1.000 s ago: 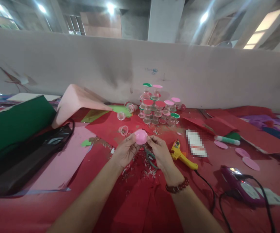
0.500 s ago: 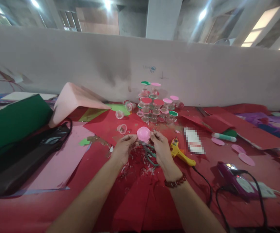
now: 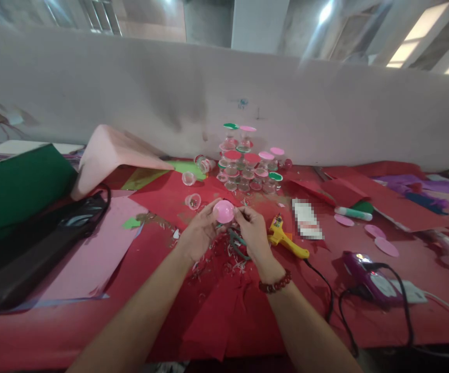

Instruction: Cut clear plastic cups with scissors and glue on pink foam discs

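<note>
- Head view: no brand or label can be read. A card right of the hands is blurred out, and a faint blue scribble on the wall behind is too small to make out.
- The left hand and right hand meet over the middle of the worktop. Each grip is closed, fingertips pinching opposite edges of one pink disc, held up just above the red paper. Whether a cup sits behind the disc I cannot tell.
- A bead bracelet circles the right wrist.
- Green-handled scissors lie under the hands among paper scraps.
- A yellow glue gun lies just beside the right hand, its black cord trailing toward the near edge.
- Two loose clear cups sit just beyond the left hand.
- A stack of small cups with coloured tops stands against the wall.
- To the right lie a glue stick, loose pink discs and a purple device with cords.
- To the left lie a black bag, a green sheet and a pink sheet.
- Bare red paper lies between the forearms and the near edge.
</note>
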{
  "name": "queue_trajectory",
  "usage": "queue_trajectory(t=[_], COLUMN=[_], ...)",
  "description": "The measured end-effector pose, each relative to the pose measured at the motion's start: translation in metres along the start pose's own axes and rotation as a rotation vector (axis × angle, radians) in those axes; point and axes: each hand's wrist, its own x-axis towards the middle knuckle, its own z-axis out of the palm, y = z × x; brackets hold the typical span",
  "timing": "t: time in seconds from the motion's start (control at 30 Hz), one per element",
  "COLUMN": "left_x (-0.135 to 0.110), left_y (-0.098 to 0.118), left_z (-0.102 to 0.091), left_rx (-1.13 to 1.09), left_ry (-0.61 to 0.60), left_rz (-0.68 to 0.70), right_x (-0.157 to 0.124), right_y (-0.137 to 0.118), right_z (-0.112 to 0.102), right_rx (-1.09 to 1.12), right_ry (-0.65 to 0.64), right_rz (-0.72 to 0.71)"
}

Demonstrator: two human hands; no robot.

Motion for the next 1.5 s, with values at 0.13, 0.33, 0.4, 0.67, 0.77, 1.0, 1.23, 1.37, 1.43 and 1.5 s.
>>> queue_trajectory(t=[0.13,0.33,0.4,0.67,0.77,1.0,1.23,1.37,1.43,1.5], left_x=[0.003,0.003,0.003,0.012,0.018,0.015,0.012,0.009,0.01,0.01], left_y=[-0.002,-0.004,-0.006,-0.006,-0.005,-0.004,-0.002,-0.007,-0.009,-0.012], left_z=[0.0,0.001,0.0,-0.006,-0.01,-0.008,-0.006,-0.009,-0.01,-0.012], left_rx=[0.007,0.025,0.027,0.082,0.067,0.108,0.114,0.117,0.121,0.088], left_ry=[0.028,0.084,0.082,0.197,0.218,0.155,0.086,0.101,0.117,0.101], left_rz=[0.053,0.08,0.112,0.143,0.175,0.084,0.056,0.08,0.107,0.114], right_x=[-0.001,-0.003,-0.003,-0.009,-0.009,-0.018,-0.057,-0.058,-0.052,-0.047], right_y=[0.002,0.004,0.006,-0.001,-0.008,-0.036,-0.025,-0.011,-0.006,-0.002], right_z=[0.002,0.005,0.007,0.01,0.01,-0.007,-0.074,-0.118,-0.133,-0.141], right_rx=[-0.095,-0.188,-0.216,-0.449,-0.544,-0.771,-0.802,-1.077,-1.239,-1.347], right_ry=[-0.001,-0.028,-0.044,-0.029,-0.029,-0.184,-0.1,-0.009,0.001,-0.047], right_rz=[-0.056,-0.094,-0.105,-0.216,-0.283,-0.349,-0.298,-0.245,-0.182,-0.127])
